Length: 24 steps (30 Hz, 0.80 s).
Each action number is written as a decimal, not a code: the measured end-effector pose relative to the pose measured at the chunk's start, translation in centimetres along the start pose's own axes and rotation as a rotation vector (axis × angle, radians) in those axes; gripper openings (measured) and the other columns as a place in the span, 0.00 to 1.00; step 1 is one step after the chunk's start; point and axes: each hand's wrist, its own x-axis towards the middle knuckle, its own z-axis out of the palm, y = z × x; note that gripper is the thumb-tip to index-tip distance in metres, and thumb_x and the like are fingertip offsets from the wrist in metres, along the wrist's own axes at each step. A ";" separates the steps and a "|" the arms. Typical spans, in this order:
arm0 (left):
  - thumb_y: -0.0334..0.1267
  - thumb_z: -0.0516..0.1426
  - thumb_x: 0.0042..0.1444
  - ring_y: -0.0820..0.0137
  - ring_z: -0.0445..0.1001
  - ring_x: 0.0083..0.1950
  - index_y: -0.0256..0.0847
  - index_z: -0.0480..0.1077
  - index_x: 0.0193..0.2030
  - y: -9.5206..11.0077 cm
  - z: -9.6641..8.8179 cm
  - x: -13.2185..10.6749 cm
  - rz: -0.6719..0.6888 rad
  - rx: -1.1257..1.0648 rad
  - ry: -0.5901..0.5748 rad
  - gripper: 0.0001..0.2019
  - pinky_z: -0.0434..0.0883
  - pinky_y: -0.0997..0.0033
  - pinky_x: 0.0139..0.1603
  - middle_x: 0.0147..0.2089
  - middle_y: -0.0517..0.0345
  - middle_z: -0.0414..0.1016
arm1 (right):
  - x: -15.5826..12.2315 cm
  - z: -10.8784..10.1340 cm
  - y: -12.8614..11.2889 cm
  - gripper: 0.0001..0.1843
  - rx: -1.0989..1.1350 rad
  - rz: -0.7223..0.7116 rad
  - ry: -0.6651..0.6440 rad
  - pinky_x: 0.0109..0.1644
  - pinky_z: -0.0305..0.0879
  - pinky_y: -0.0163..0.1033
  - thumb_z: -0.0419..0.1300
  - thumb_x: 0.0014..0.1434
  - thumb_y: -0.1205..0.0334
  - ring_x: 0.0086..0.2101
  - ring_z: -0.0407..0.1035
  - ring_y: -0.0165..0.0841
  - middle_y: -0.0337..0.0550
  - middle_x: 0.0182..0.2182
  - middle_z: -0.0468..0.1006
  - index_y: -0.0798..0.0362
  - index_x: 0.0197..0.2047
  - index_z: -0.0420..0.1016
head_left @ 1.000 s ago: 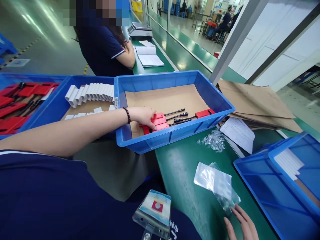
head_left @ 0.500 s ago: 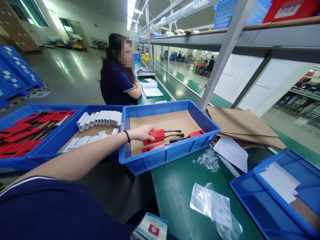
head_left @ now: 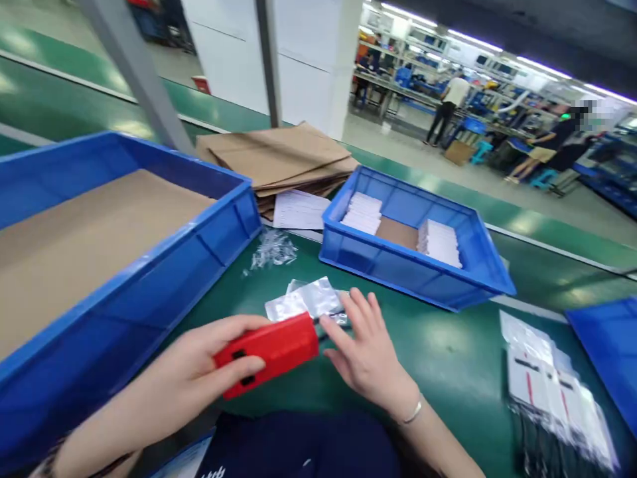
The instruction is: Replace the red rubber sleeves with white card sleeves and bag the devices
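My left hand (head_left: 223, 362) is closed around a red block-shaped pack (head_left: 283, 352) with black patches on its near end, held above the green bench. Dark cables (head_left: 324, 334) come out of the pack's far end toward my right hand (head_left: 363, 352). That hand has its fingers apart, right beside the cables; whether a fingertip touches them I cannot tell. Beyond the pack, clear plastic bags (head_left: 316, 295) lie flat on the bench, partly hidden by the pack and my right fingers.
A blue bin lined with brown card (head_left: 199, 242) stands at left. A smaller blue bin (head_left: 398, 249) holds white pieces in two groups. Brown sheets (head_left: 279, 156), a paper (head_left: 303, 211) and crumpled clear plastic (head_left: 273, 249) lie behind. Bagged white items with dark cables (head_left: 552, 392) lie at right.
My view has swung right, from the large blue bin to the bench. My left hand has brought the red pack out of that bin. My right hand has come into view.
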 end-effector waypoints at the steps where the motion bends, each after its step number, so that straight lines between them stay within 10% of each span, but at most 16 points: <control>1: 0.51 0.65 0.50 0.56 0.80 0.40 0.61 0.78 0.45 0.6 1.3 1.6 -0.037 -0.073 -0.138 0.14 0.78 0.62 0.39 0.42 0.60 0.81 | -0.2 0.1 -0.1 0.30 0.016 0.020 -0.040 0.61 0.63 0.62 0.55 0.60 0.70 0.61 0.62 0.51 0.61 0.60 0.68 0.55 0.66 0.59; 3: 0.55 0.61 0.54 0.58 0.80 0.39 0.58 0.78 0.47 1.2 3.2 4.2 -0.109 -0.274 -0.307 0.15 0.78 0.63 0.38 0.41 0.56 0.81 | -0.9 0.4 0.0 0.29 0.134 0.169 -0.089 0.52 0.71 0.52 0.50 0.58 0.73 0.48 0.72 0.44 0.59 0.49 0.76 0.60 0.64 0.62; 6: 0.65 0.53 0.57 0.56 0.78 0.50 0.56 0.76 0.52 0.9 5.7 6.6 -0.036 -0.622 -0.262 0.25 0.78 0.60 0.46 0.51 0.52 0.79 | -2.1 1.2 -0.2 0.18 0.624 0.569 -0.131 0.38 0.70 0.40 0.48 0.63 0.66 0.31 0.70 0.34 0.45 0.30 0.76 0.57 0.53 0.72; 9: 0.59 0.62 0.53 0.55 0.71 0.62 0.56 0.69 0.60 0.5 9.0 8.0 0.089 -0.736 -0.232 0.29 0.74 0.58 0.59 0.65 0.52 0.68 | -2.1 2.4 -0.8 0.21 1.437 0.857 -0.176 0.20 0.54 0.32 0.51 0.66 0.45 0.15 0.52 0.24 0.31 0.16 0.62 0.55 0.40 0.72; 12: 0.46 0.67 0.51 0.60 0.80 0.48 0.57 0.56 0.67 1.1 12.1 8.6 -0.064 -0.779 -0.276 0.38 0.79 0.60 0.48 0.60 0.49 0.72 | -1.4 3.1 -1.4 0.25 1.982 0.913 -0.204 0.15 0.39 0.29 0.59 0.58 0.37 0.12 0.39 0.20 0.24 0.12 0.55 0.54 0.35 0.68; 19: 0.51 0.62 0.56 0.58 0.81 0.43 0.41 0.65 0.54 3.6 13.6 7.4 -0.201 -1.001 -0.206 0.24 0.79 0.57 0.43 0.53 0.47 0.77 | -1.7 2.2 -2.9 0.22 2.122 0.816 -0.291 0.13 0.37 0.26 0.63 0.57 0.42 0.11 0.37 0.20 0.22 0.10 0.51 0.53 0.32 0.65; 24: 0.66 0.39 0.63 0.55 0.80 0.45 0.34 0.73 0.52 3.0 13.6 5.1 -0.241 -1.185 -0.489 0.37 0.77 0.54 0.46 0.53 0.39 0.77 | -3.5 2.1 -5.7 0.20 2.138 0.795 -0.302 0.15 0.38 0.25 0.62 0.59 0.44 0.12 0.38 0.19 0.22 0.11 0.52 0.54 0.33 0.67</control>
